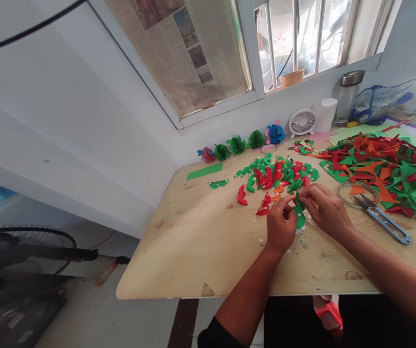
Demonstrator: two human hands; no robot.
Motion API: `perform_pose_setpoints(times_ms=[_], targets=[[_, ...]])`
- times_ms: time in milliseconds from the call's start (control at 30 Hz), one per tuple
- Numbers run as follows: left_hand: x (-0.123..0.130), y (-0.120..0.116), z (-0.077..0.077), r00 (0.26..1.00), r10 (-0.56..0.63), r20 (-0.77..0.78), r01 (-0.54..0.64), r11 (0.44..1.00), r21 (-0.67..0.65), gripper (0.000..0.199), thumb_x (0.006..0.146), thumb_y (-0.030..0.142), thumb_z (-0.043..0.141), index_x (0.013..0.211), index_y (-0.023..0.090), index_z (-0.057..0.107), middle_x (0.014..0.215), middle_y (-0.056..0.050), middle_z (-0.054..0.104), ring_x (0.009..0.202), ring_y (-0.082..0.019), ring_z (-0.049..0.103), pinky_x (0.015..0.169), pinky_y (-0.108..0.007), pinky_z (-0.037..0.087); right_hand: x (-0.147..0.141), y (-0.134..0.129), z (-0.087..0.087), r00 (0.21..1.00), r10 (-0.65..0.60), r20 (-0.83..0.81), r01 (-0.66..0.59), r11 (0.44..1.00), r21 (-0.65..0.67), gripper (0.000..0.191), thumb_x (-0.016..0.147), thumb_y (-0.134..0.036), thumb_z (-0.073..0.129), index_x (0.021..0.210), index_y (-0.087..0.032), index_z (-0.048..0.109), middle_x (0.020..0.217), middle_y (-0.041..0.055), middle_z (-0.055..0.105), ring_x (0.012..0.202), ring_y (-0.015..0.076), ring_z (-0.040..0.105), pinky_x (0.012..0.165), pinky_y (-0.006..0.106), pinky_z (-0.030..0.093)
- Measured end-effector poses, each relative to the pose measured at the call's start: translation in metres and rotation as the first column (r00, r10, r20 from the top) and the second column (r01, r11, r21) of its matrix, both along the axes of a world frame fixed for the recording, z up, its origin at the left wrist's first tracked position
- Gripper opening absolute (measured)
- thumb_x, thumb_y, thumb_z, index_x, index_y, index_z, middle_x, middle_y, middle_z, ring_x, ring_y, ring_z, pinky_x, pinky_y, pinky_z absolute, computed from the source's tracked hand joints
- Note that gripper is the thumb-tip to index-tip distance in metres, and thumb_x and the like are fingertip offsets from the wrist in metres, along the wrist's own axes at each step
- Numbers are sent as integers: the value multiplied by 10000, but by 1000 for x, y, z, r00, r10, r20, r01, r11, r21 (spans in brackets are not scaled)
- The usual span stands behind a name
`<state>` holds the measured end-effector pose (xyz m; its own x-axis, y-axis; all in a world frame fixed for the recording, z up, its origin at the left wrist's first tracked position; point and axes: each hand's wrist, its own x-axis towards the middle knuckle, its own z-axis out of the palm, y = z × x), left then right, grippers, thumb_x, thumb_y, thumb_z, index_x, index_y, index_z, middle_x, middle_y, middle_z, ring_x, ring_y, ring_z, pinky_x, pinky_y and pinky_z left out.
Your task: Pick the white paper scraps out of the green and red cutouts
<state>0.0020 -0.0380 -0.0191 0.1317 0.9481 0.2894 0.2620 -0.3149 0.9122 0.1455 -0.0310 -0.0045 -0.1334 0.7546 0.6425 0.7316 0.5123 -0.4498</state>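
Note:
A green scalloped paper cutout with small white squares on it is held between my two hands, over the table. My left hand pinches its left edge between thumb and fingers. From the other side, my right hand has its fingertips closed on the upper end. The exact contact at the fingertips is partly hidden. Just beyond the hands lies a heap of red and green cutouts, many with white squares. A red cutout rests beside my left hand, and an orange cutout lies behind it.
Blue-handled thread snips and a tape ring lie right of my hands, before a big pile of paper scraps. Along the wall stand folded-paper ornaments, a small white fan and a glass bottle.

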Motion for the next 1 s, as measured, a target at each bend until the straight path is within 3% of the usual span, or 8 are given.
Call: perform_pose_setpoints(times_ms=[367, 500, 733, 867, 1000], targets=[[2, 0, 1, 995, -7, 102, 13, 998, -59, 423, 724, 68, 516, 1121, 203, 574, 692, 23, 523, 660, -104, 524, 640, -208, 452, 2, 3, -5, 996, 40, -78, -44, 998, -51, 71, 857, -236, 473, 807, -228, 523, 786, 60, 638, 748, 220, 613, 652, 334, 471], [4, -1, 4, 970, 40, 240, 2, 985, -172, 460, 701, 86, 561, 1152, 166, 524, 683, 31, 530, 632, -89, 529, 623, -195, 447, 1, 2, -3, 997, 36, -65, -38, 999, -24, 72, 861, -223, 466, 813, -229, 519, 804, 65, 643, 772, 226, 615, 664, 337, 469], [4, 4, 3, 891, 32, 453, 168, 904, -394, 452, 640, 140, 631, 1092, 125, 621, 648, 40, 540, 547, -63, 514, 584, -204, 438, 0, 1, -2, 1000, 28, -11, -28, 999, 23, 81, 865, -220, 458, 817, -234, 521, 814, 71, 632, 794, 236, 600, 673, 345, 457], [4, 6, 0, 870, 32, 493, 199, 891, -409, 436, 625, 159, 643, 1060, 136, 654, 646, 37, 543, 533, -64, 520, 573, -210, 444, 1, 2, -3, 1000, 29, -7, -28, 999, 29, 81, 859, -218, 458, 815, -230, 525, 826, 77, 631, 792, 240, 600, 671, 349, 457], [3, 6, -2, 897, 11, 442, 166, 918, -360, 431, 639, 134, 617, 1069, 146, 652, 643, 32, 544, 543, -66, 518, 559, -196, 437, 1, 3, -5, 999, 39, 12, -39, 999, 34, 68, 873, -223, 456, 829, -230, 508, 843, 81, 626, 806, 238, 597, 683, 355, 463]])
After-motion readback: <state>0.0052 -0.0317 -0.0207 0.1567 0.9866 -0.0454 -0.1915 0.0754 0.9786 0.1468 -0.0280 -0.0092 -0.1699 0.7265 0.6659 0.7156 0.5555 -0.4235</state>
